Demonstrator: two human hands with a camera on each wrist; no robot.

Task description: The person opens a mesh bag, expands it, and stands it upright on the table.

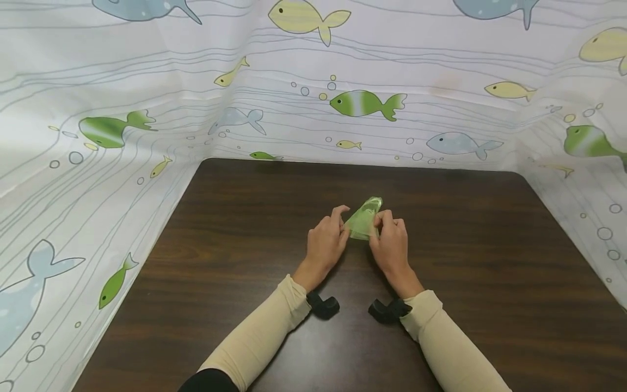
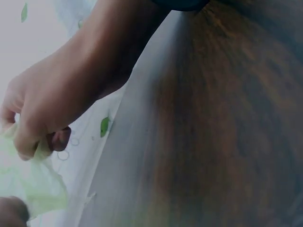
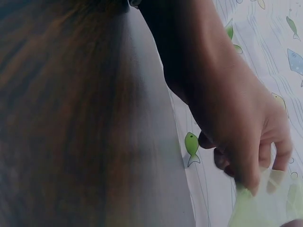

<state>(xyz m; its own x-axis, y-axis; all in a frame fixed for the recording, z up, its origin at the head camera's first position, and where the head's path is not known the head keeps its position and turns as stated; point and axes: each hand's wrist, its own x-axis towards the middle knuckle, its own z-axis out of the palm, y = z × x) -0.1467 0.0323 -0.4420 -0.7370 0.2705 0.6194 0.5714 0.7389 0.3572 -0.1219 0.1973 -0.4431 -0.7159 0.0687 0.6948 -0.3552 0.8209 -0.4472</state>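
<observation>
A thin, see-through light green plastic sheet or bag (image 1: 363, 219), folded into a roughly triangular shape, is held between both hands over the table. Its left corner is pinched by my left hand (image 1: 324, 242), thumb low and index finger bent above. My right hand (image 1: 392, 243) pinches the right edge with thumb and curled fingers. In the left wrist view the green plastic (image 2: 35, 184) spreads pale below the fingertips, partly cut off by the frame. From the right wrist, the green plastic (image 3: 260, 205) hangs from the thumb and fingers.
The dark brown wooden table (image 1: 235, 228) lies under both hands. A white curtain (image 1: 416, 65) printed with fish stands around its back and sides. Black camera mounts (image 1: 325, 306) sit on both wrists, beside beige sleeves (image 1: 259, 332).
</observation>
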